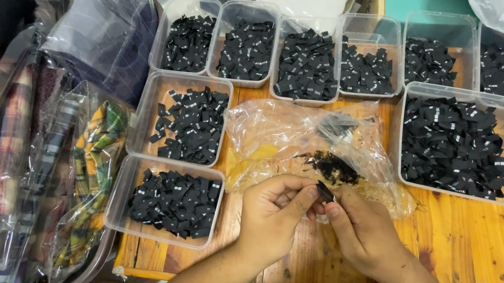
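Both hands are meeting over the near table edge, the left hand (271, 218) and right hand (364, 235) pinching a small black label (325, 191) between fingertips, its long axis tilting far-left to near-right.

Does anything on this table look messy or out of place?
Mostly tidy: black labels sit sorted in clear tubs. One loose heap of labels lies on a crumpled plastic bag instead, just beyond both hands, which pinch a single label.
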